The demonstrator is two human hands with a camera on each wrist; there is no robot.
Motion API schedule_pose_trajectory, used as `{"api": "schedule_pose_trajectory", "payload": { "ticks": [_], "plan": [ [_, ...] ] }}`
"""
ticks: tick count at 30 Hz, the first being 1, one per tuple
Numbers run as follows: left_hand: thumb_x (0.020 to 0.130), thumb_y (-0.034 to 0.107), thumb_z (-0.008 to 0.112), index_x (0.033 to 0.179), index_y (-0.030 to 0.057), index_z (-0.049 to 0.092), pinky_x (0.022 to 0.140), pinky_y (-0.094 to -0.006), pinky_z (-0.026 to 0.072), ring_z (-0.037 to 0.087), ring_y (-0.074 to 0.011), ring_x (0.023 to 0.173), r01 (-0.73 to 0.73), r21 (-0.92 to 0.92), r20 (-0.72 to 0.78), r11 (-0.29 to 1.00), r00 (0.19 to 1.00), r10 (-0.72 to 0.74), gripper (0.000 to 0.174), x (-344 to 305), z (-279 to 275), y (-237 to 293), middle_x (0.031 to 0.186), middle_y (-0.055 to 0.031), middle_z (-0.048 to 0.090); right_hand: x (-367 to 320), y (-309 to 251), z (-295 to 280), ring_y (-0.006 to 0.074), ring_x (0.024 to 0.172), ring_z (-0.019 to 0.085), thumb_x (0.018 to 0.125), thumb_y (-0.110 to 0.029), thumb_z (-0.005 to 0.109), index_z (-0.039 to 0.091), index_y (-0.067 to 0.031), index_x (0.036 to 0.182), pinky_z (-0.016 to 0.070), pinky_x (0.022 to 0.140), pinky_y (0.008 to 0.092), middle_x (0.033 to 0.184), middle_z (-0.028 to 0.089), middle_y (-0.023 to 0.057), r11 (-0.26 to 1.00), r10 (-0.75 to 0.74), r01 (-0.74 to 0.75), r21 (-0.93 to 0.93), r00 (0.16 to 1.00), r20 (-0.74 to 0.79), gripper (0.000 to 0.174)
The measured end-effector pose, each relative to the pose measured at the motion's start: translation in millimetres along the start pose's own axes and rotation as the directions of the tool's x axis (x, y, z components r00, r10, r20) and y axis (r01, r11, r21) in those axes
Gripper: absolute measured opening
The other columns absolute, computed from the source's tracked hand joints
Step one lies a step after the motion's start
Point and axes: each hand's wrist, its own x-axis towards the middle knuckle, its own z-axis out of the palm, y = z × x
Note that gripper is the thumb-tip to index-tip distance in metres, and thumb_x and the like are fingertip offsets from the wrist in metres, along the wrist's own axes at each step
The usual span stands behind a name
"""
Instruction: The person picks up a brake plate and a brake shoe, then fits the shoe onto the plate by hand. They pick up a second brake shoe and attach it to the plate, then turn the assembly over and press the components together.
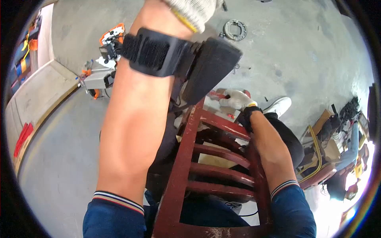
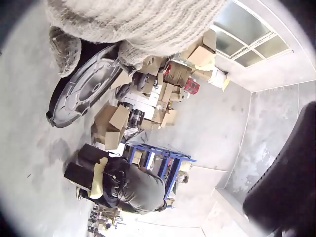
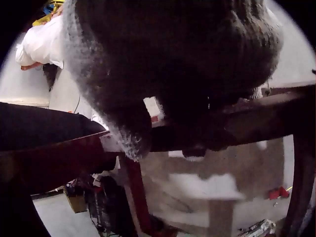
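Observation:
My left hand, in a white knit glove, reaches forward to the top edge of the head view, most of it cut off. In the left wrist view its gloved fingers and thumb grip a round grey metal wheel-like part with a dark rim. The gloved right hand holds the far end of a dark red wooden chair, whose slatted frame leans towards me. From the right wrist, that glove shows dark over a chair rail, fingers curled over it.
On the concrete floor ahead lies a metal ring. Orange-and-grey equipment stands at left beside a low platform. A yellow-framed chair is at right. Cardboard boxes and a crouching person appear in the left wrist view.

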Motion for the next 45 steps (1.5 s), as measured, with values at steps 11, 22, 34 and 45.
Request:
{"api": "schedule_pose_trajectory", "payload": {
  "ticks": [11, 22, 34, 45],
  "plan": [
    [0.083, 0.013, 0.074, 0.116, -0.0078, 0.063, 0.091, -0.0400, 0.0544, 0.067, -0.0385, 0.101, 0.065, -0.073, 0.144, 0.995, 0.988, -0.054, 0.041, 20, 45, 31, 0.105, -0.0253, 0.068, -9, 31, -6, 0.0387, 0.111, 0.068, 0.086, -0.031, 0.068, 0.061, -0.0049, 0.137, 0.0522, 0.100, 0.0432, 0.116, 0.073, 0.0219, 0.968, -0.247, 0.242, -0.065, 0.964, -0.101, 0.058],
    [0.085, 0.025, 0.073, 0.109, -0.0074, 0.065, 0.080, -0.0383, 0.0565, 0.068, -0.0352, 0.089, 0.614, -0.591, 0.486, 0.523, 0.789, -0.376, 0.041, 64, 92, 61, 0.097, -0.0214, 0.069, 0, 33, -7, 0.0399, 0.118, 0.066, 0.086, -0.029, 0.064, 0.065, -0.0104, 0.136, 0.0510, 0.103, 0.0449, 0.124, 0.069, 0.0243, 0.990, -0.138, 0.140, 0.025, 0.988, -0.071, 0.053],
    [0.077, 0.024, 0.083, 0.107, -0.0068, 0.064, 0.076, -0.0367, 0.0548, 0.067, -0.0320, 0.087, -0.150, -0.173, 0.117, 0.973, 0.978, 0.172, 0.047, 32, 46, 43, 0.096, -0.0203, 0.069, -1, 34, 0, 0.0387, 0.115, 0.066, 0.085, -0.023, 0.068, 0.062, -0.0063, 0.138, 0.0498, 0.101, 0.0405, 0.124, 0.070, 0.0212, 0.974, -0.208, 0.204, -0.103, 0.977, -0.039, 0.056],
    [0.068, 0.034, 0.091, 0.110, -0.0084, 0.064, 0.081, -0.0373, 0.0555, 0.069, -0.0351, 0.092, 0.087, -0.285, 0.095, 0.955, 0.993, -0.062, 0.065, 22, 31, 39, 0.097, -0.0231, 0.070, -7, 14, -6, 0.0353, 0.119, 0.066, 0.084, -0.027, 0.069, 0.061, -0.0138, 0.140, 0.0493, 0.104, 0.0414, 0.128, 0.070, 0.0183, 0.987, -0.097, 0.092, -0.129, 0.995, -0.032, 0.059]
  ]
}}
